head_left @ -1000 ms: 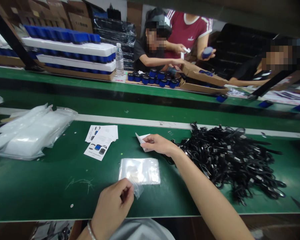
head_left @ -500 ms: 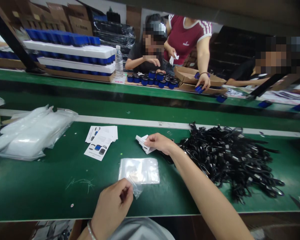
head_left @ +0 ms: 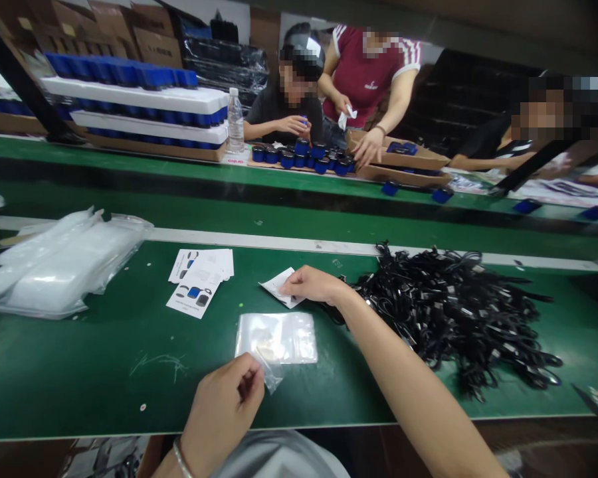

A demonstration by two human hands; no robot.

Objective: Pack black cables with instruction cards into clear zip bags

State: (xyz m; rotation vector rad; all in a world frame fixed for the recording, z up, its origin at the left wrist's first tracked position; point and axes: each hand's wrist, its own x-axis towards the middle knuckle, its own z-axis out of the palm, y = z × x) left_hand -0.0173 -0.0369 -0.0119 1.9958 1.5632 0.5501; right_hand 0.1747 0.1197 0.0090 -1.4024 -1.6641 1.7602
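My left hand (head_left: 226, 401) is closed at the near edge of the clear zip bags (head_left: 299, 338), pinching a bag corner (head_left: 274, 380) between thumb and fingers. The bags lie flat on the green bench in front of me. Farther out, my right hand (head_left: 316, 284) grips a white printed card (head_left: 274, 281) by its right side, close to the bench surface. Black cables (head_left: 448, 312) are heaped just right of that hand, and one runs beneath it. To the left lies a loose stack of printed cards (head_left: 192, 300) showing blue and black devices.
Large bundles of plastic bags (head_left: 54, 272) occupy the left of the bench. Behind a white strip (head_left: 229, 238), blue round devices (head_left: 391, 188) sit on a green surface. Co-workers face me there, beside trays of devices (head_left: 144, 96), a water bottle (head_left: 236, 123) and cardboard boxes (head_left: 403, 162).
The card in my right hand has tilted flatter and shows more of its face. My left hand stays put. Opposite, a co-worker's hand has left a blue device and shifted left.
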